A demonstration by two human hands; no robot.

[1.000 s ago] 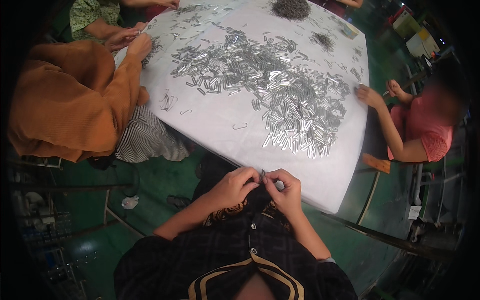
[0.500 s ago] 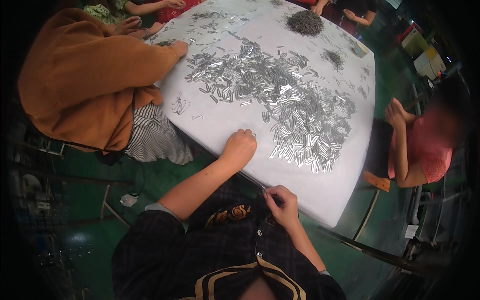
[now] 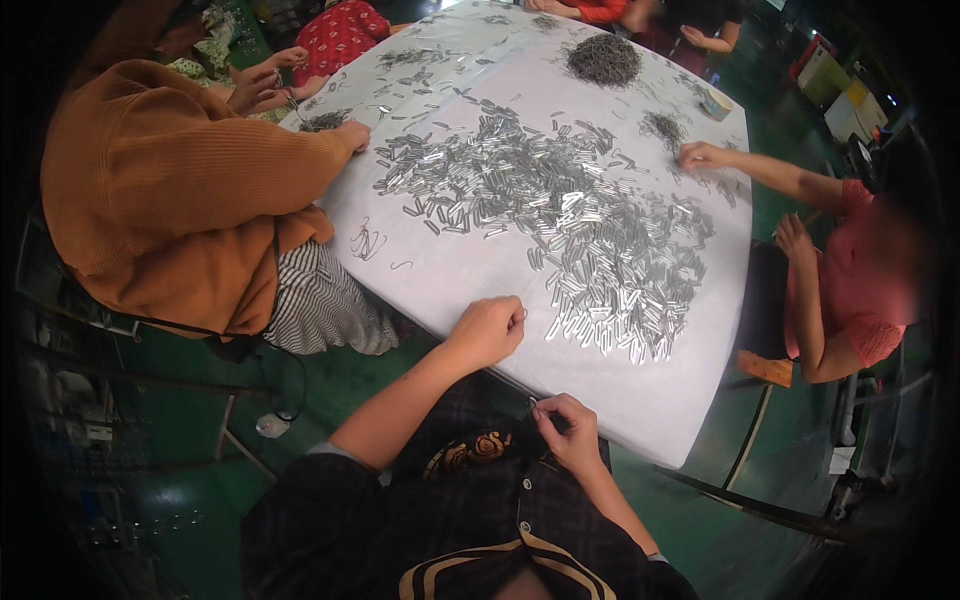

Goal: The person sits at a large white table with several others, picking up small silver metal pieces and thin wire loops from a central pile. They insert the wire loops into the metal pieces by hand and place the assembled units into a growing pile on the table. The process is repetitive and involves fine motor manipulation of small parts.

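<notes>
My left hand (image 3: 488, 332) is closed just above the near edge of the white tabletop (image 3: 440, 290). What its curled fingers hold, if anything, is too small to make out. Beyond it lies a broad heap of flat, shiny metal strips (image 3: 600, 240). Closer to my body, just off the table edge, my right hand (image 3: 570, 432) pinches a small metal piece (image 3: 533, 403) between thumb and forefinger. To the left of the heap, a few thin wire hooks (image 3: 367, 243) and a single hook (image 3: 401, 265) rest on the white surface.
A person in an orange sweater (image 3: 190, 170) sits close on the left. One in a pink top (image 3: 850, 270) sits on the right, a hand reaching over the table. Farther off are a dark wire pile (image 3: 603, 60), a paper cup (image 3: 716, 103) and more people's hands.
My view has shifted slightly, and my left hand sits a little farther right. The person in pink now stretches one hand onto the table near the small wire pile. My right hand keeps its pinch.
</notes>
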